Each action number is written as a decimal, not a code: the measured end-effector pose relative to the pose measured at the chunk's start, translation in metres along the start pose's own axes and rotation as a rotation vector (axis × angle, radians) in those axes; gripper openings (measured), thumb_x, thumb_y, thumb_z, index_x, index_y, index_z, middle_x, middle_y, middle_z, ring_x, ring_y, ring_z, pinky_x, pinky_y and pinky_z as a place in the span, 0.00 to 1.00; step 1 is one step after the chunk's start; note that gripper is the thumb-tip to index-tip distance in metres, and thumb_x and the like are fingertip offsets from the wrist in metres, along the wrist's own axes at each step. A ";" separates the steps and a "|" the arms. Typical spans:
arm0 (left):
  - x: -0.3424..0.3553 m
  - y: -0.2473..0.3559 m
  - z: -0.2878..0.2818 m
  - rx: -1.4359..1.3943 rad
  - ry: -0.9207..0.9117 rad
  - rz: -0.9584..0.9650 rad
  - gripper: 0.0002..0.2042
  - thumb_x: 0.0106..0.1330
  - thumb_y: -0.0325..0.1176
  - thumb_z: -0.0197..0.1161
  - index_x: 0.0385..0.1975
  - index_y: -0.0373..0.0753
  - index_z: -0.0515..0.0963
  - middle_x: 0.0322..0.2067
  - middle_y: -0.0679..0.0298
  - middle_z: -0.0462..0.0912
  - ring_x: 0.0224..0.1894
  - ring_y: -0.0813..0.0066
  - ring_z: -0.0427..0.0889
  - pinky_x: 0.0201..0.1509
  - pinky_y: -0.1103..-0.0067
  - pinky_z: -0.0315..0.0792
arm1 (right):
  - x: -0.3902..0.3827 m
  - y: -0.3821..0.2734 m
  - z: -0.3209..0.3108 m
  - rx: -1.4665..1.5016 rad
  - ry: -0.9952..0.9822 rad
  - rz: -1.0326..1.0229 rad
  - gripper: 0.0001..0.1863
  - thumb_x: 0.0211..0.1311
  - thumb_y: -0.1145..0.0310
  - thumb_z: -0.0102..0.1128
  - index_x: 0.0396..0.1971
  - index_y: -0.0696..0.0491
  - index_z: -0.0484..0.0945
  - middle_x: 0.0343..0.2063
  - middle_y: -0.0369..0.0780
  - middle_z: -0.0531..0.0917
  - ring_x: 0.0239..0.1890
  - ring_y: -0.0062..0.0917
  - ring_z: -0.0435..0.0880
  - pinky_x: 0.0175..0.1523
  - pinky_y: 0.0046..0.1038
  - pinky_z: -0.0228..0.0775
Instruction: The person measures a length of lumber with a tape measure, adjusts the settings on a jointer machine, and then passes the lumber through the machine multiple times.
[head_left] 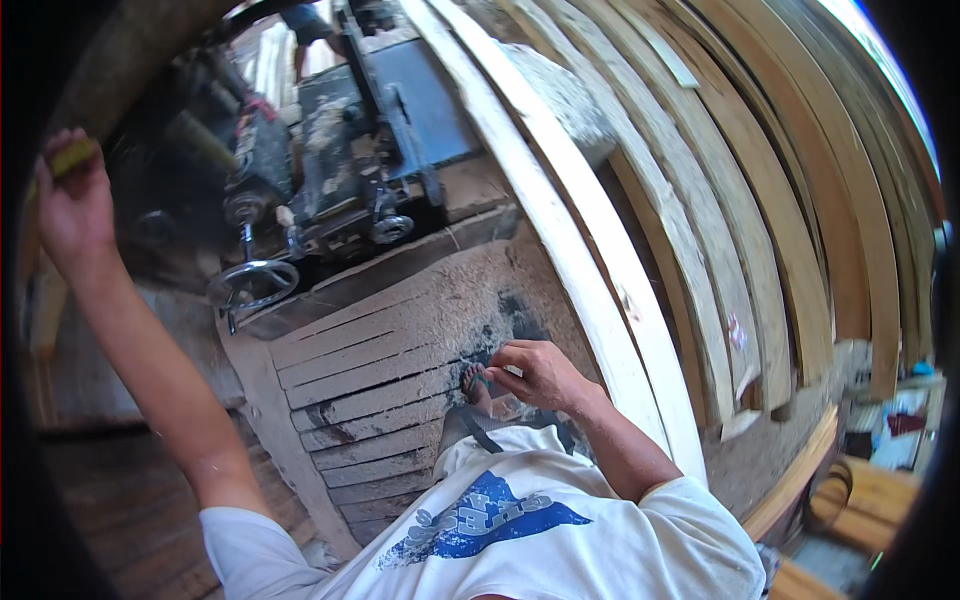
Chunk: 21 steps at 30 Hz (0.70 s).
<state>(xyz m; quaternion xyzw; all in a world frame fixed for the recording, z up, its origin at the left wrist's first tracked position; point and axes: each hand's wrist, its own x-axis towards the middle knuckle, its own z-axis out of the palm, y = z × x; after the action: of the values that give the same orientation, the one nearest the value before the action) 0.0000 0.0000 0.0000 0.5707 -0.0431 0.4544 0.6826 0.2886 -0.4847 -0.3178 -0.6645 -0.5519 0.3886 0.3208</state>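
My left arm reaches out to the far left, and my left hand (78, 205) is raised there with its fingers closed round a small yellow thing (73, 156); its kind does not show. My right hand (545, 374) hangs low in front of my body, fingers curled in toward the thumb. Whether anything lies inside that curl is hidden. Beyond my hands stands a dark woodworking machine (335, 170) with a shiny metal handwheel (253, 285) and a smaller handwheel (392, 229). Two long pale boards (580, 215) run past my right arm.
Sawdust covers the slatted wooden floor (370, 385) around my foot (477, 388). Several long planks (740, 200) lean in a row on the right. Farther back, part of another person (310, 25) shows beyond the machine. More timber (870, 490) lies at the lower right.
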 end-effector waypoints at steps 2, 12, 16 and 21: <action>-0.039 -0.120 0.118 0.103 0.202 -0.003 0.17 0.76 0.42 0.49 0.41 0.31 0.76 0.33 0.54 0.81 0.42 0.61 0.80 0.54 0.69 0.72 | -0.022 -0.014 -0.005 0.208 0.286 -0.090 0.11 0.66 0.63 0.60 0.30 0.55 0.81 0.25 0.42 0.82 0.31 0.31 0.84 0.38 0.33 0.77; -0.433 -0.404 0.480 0.323 -0.662 -0.603 0.11 0.69 0.37 0.59 0.37 0.33 0.78 0.26 0.51 0.82 0.32 0.61 0.86 0.33 0.70 0.75 | -0.215 0.044 -0.039 0.437 0.896 0.219 0.22 0.70 0.68 0.56 0.62 0.56 0.69 0.33 0.41 0.82 0.32 0.23 0.81 0.40 0.25 0.76; -0.494 -0.394 0.548 0.185 -0.797 -0.871 0.15 0.64 0.40 0.66 0.42 0.35 0.79 0.33 0.58 0.85 0.37 0.71 0.85 0.42 0.73 0.77 | -0.345 0.104 -0.030 0.555 1.032 0.393 0.15 0.71 0.74 0.53 0.55 0.54 0.73 0.27 0.33 0.78 0.25 0.14 0.77 0.30 0.18 0.72; -0.625 -0.484 0.537 0.211 0.120 -1.131 0.33 0.58 0.38 0.71 0.60 0.32 0.64 0.51 0.58 0.77 0.55 0.70 0.75 0.56 0.74 0.72 | -0.462 0.121 -0.083 0.245 0.744 0.673 0.13 0.70 0.75 0.52 0.52 0.52 0.76 0.25 0.33 0.78 0.23 0.14 0.77 0.28 0.16 0.69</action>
<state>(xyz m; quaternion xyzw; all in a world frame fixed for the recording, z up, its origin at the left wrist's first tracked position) 0.2067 -0.7658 -0.5344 0.5432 0.3529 0.0520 0.7601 0.3785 -0.9607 -0.3060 -0.8562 -0.1065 0.2695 0.4278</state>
